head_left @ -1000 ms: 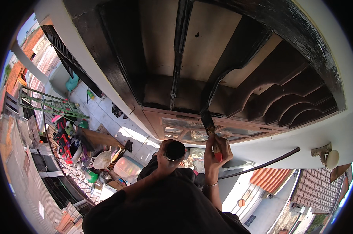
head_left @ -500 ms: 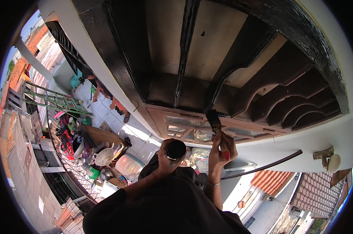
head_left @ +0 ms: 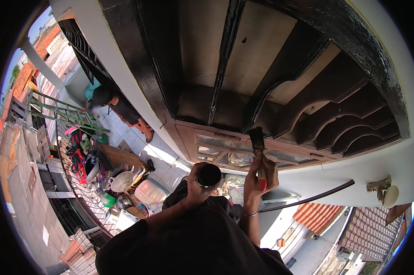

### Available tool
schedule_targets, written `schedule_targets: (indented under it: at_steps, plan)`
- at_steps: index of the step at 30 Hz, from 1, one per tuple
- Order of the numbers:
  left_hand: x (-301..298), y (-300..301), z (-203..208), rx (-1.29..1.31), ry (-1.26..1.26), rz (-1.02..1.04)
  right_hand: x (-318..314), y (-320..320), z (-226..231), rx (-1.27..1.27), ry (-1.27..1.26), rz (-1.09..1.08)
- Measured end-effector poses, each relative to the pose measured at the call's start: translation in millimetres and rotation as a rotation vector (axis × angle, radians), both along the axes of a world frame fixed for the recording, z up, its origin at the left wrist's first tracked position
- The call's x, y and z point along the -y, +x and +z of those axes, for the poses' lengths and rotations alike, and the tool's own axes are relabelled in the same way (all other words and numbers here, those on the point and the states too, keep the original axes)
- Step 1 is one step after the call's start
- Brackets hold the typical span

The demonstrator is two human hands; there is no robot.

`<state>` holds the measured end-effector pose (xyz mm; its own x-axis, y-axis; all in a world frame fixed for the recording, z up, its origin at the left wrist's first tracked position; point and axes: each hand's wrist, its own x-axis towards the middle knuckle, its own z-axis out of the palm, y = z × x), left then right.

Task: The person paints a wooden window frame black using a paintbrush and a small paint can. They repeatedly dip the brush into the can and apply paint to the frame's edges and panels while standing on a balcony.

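Observation:
My right hand (head_left: 260, 179) is closed round the handle of a paintbrush (head_left: 258, 142), whose lower end shows red. The dark bristles point up at the wooden slats, close to the foot of a curved slat (head_left: 266, 98) coated in glossy black; whether they touch it I cannot tell. To the left, my left hand (head_left: 198, 183) grips a small round container (head_left: 209, 175) with dark contents, held below the window frame. Several slats further right, such as the scalloped slat (head_left: 314, 107), look duller and browner than the black ones on the left.
A glazed wooden frame (head_left: 184, 133) runs below the slats. At left, a person in dark clothes (head_left: 124, 112) sits on the tiled floor near a green metal ladder (head_left: 67, 114). Household goods and a clear plastic box (head_left: 152, 192) crowd the balcony. A dark curved rod (head_left: 307, 198) juts out at right.
The brush has shifted slightly right and down from the curved slat's foot. The person at left has come further into view, head now showing. My left hand has barely moved.

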<state>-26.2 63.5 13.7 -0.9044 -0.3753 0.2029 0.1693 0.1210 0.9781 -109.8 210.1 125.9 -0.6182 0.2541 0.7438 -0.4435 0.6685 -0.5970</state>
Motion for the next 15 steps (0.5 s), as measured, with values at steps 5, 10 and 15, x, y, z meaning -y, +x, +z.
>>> schedule_targets:
  at_steps: [5,10,15]
  plan:
    - [1,2,-1,-0.012,-0.005,-0.012,-4,-3,0,-0.03,0.086,-0.063]
    - [-1,3,0,0.008,0.003,-0.014,10,8,-5,0.044,0.14,0.142]
    - [-2,1,2,-0.039,-0.076,0.028,-1,11,-8,0.02,-0.015,0.019]
